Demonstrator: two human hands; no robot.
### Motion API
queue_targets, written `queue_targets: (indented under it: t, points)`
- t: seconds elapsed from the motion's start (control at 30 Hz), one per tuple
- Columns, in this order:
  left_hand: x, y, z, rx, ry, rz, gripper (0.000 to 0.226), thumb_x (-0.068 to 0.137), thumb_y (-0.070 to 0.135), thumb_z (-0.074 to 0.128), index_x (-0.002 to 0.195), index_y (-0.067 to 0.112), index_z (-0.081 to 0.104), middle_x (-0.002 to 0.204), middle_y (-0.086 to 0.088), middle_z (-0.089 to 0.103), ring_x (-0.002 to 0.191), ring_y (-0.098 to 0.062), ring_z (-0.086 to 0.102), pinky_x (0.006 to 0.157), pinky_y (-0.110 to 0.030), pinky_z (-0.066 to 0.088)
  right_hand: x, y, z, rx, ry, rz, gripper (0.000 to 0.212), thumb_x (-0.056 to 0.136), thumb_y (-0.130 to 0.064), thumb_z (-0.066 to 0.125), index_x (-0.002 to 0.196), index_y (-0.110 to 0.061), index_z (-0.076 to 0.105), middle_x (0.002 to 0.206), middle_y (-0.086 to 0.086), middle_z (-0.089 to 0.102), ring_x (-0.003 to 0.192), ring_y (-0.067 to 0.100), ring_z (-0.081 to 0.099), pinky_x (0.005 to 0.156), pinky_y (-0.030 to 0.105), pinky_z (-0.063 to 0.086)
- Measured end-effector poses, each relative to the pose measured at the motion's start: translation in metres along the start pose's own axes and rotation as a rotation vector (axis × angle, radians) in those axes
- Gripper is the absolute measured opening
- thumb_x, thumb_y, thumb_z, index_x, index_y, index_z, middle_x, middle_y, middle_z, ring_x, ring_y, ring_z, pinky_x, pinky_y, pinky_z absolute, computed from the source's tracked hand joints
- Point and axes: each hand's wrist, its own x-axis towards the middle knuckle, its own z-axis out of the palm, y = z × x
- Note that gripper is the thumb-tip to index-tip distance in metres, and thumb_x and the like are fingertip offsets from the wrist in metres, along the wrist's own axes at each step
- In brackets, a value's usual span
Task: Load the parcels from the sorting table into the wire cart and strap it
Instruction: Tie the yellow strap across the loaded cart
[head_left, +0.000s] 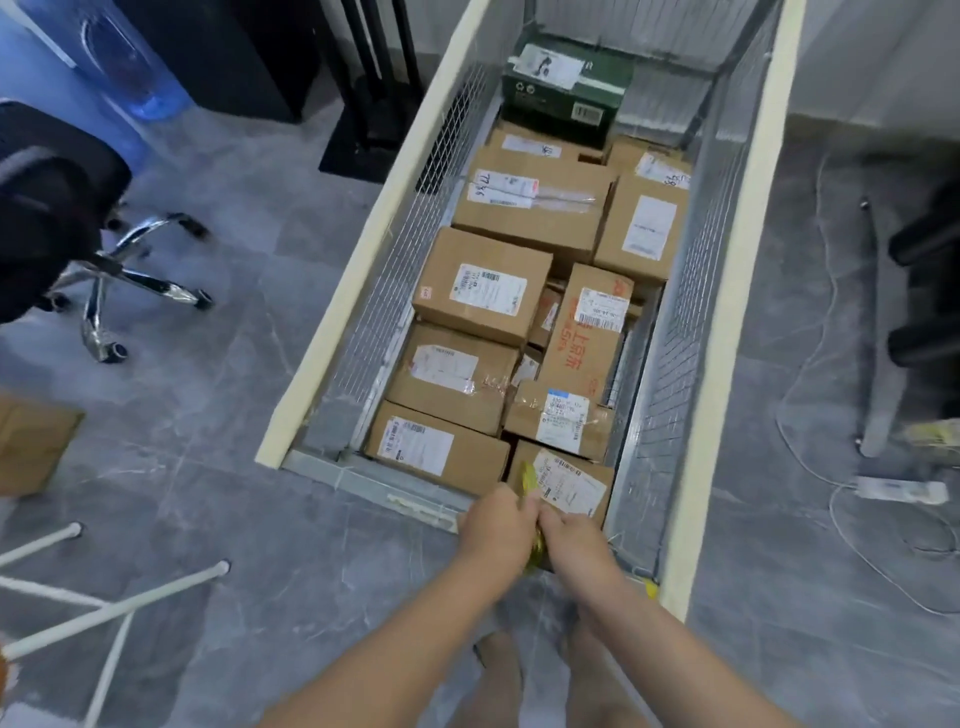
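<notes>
Pinching yellow strap (529, 480): left hand (496, 525), right hand (574, 540), at near edge of wire cart (343, 291); brown labelled parcels (483, 286) fill it, green box (566, 88) at far end; office chair (52, 208) left.

Office chair (67, 223): you see it far left of your grip and beyond it, black, on a chrome star base with castors.
Water bottle (122, 62): beyond the chair from your grip, blue and clear, at the far left.
Black stand (371, 124): well beyond your grip and a little left, upright bars on a flat base.
Brown cardboard (31, 441): far left of your grip, lying on the floor, cut by the frame edge.
White legs (111, 605): left of your grip and nearer to you, thin and slanted.
Power strip (901, 491): far right of your grip, level with it, white.
White cables (802, 364): right of your grip, trailing over the grey floor tiles (208, 493).
</notes>
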Motion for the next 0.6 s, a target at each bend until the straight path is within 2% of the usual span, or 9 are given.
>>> queue_targets:
  t: [0.07, 0.1, 0.13, 0.2, 0.27, 0.33, 0.4, 0.5, 0.6]
  points:
    - [-0.012, 0.003, -0.008, -0.025, -0.056, 0.021, 0.033, 0.105, 0.035, 0.041, 0.093, 0.008, 0.055, 0.095, -0.013, 0.063, 0.092, -0.030, 0.057, 0.074, -0.033, 0.039, -0.020, -0.006, -0.008, 0.143, -0.050, 0.043, 0.039, 0.101, -0.028, 0.045, 0.094, 0.003, 0.067, 0.082, 0.018, 0.065, 0.076, 0.031, 0.064, 0.058, 0.030, 0.049]
    - [-0.018, 0.002, -0.012, -0.010, -0.088, 0.038, 0.032, 0.105, 0.034, 0.039, 0.092, 0.008, 0.053, 0.090, -0.011, 0.058, 0.088, -0.028, 0.054, 0.072, -0.032, 0.036, -0.030, -0.008, -0.012, 0.155, -0.060, 0.038, 0.037, 0.101, -0.027, 0.046, 0.087, 0.002, 0.065, 0.073, 0.018, 0.061, 0.069, 0.032, 0.063, 0.051, 0.029, 0.049]
    - [-0.022, 0.000, -0.018, 0.020, -0.117, 0.059, 0.032, 0.106, 0.032, 0.039, 0.092, 0.008, 0.053, 0.087, -0.009, 0.055, 0.086, -0.025, 0.051, 0.070, -0.031, 0.035, -0.038, -0.011, -0.016, 0.119, -0.048, 0.009, 0.037, 0.101, -0.025, 0.045, 0.076, -0.002, 0.060, 0.064, 0.014, 0.055, 0.062, 0.031, 0.059, 0.050, 0.030, 0.046]
    - [-0.031, -0.010, -0.029, 0.094, -0.177, 0.086, 0.029, 0.105, 0.028, 0.040, 0.087, 0.009, 0.051, 0.087, -0.009, 0.054, 0.085, -0.025, 0.050, 0.069, -0.030, 0.033, -0.052, -0.015, -0.024, 0.011, -0.004, -0.086, 0.040, 0.101, -0.021, 0.041, 0.062, -0.010, 0.047, 0.057, 0.010, 0.047, 0.057, 0.026, 0.050, 0.057, 0.032, 0.039]
    - [-0.041, -0.026, -0.034, 0.122, -0.211, 0.095, 0.032, 0.103, 0.024, 0.042, 0.072, 0.017, 0.039, 0.076, -0.003, 0.046, 0.076, -0.020, 0.043, 0.065, -0.030, 0.030, -0.068, -0.018, -0.031, -0.019, 0.022, -0.163, 0.043, 0.102, -0.024, 0.037, 0.062, -0.011, 0.046, 0.060, 0.017, 0.058, 0.057, 0.026, 0.051, 0.060, 0.033, 0.041]
    - [-0.050, -0.047, -0.034, 0.146, -0.213, 0.087, 0.039, 0.103, 0.029, 0.045, 0.068, 0.020, 0.032, 0.069, 0.003, 0.038, 0.064, -0.012, 0.036, 0.059, -0.031, 0.027, -0.081, -0.019, -0.036, 0.010, -0.005, -0.177, 0.044, 0.104, -0.029, 0.035, 0.069, -0.009, 0.052, 0.075, 0.022, 0.072, 0.061, 0.028, 0.061, 0.063, 0.036, 0.052]
    - [-0.052, -0.067, -0.027, 0.115, -0.175, 0.108, 0.039, 0.103, 0.034, 0.046, 0.069, 0.021, 0.032, 0.067, 0.005, 0.037, 0.058, -0.007, 0.031, 0.052, -0.027, 0.025, -0.085, -0.016, -0.038, 0.047, -0.031, -0.189, 0.044, 0.106, -0.029, 0.034, 0.071, -0.009, 0.052, 0.079, 0.021, 0.074, 0.063, 0.028, 0.066, 0.067, 0.038, 0.057]
    - [-0.047, -0.078, -0.018, -0.018, -0.138, 0.133, 0.037, 0.103, 0.031, 0.049, 0.070, 0.019, 0.035, 0.066, 0.003, 0.043, 0.059, -0.009, 0.037, 0.055, -0.024, 0.030, -0.074, -0.007, -0.040, -0.002, -0.007, -0.214, 0.040, 0.107, -0.032, 0.035, 0.074, -0.011, 0.046, 0.083, 0.021, 0.074, 0.057, 0.016, 0.069, 0.068, 0.033, 0.054]
    - [-0.036, -0.086, -0.003, -0.083, -0.139, 0.133, 0.034, 0.104, 0.026, 0.046, 0.072, 0.019, 0.038, 0.071, 0.001, 0.051, 0.063, -0.009, 0.046, 0.060, -0.024, 0.038, -0.057, 0.006, -0.034, -0.050, 0.035, -0.193, 0.043, 0.106, -0.035, 0.035, 0.072, -0.012, 0.045, 0.086, 0.021, 0.073, 0.072, 0.027, 0.071, 0.072, 0.035, 0.053]
